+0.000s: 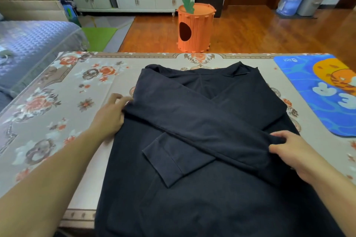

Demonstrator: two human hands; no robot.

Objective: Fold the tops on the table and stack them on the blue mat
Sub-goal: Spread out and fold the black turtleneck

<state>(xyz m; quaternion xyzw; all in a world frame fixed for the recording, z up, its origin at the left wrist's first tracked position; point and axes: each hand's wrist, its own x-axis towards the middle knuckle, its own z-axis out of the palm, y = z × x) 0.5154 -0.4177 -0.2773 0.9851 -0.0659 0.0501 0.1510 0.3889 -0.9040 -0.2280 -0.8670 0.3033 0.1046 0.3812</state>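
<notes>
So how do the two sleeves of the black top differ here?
The upper sleeve runs from the left shoulder across to the right hand, which pinches it; the lower sleeve lies beneath it, its cuff free. The left hand holds the top's left edge. Both sleeves are folded across the body.

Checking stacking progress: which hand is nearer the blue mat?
Right. The right hand pinches the black top just below the blue mat's near edge; the left hand grips the top's far side, across the garment.

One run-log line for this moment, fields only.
stage: folding sleeves | top: black, sleeves crossed over body | left hand: pinches left edge | right hand: grips sleeve end | blue mat: no tops
</notes>
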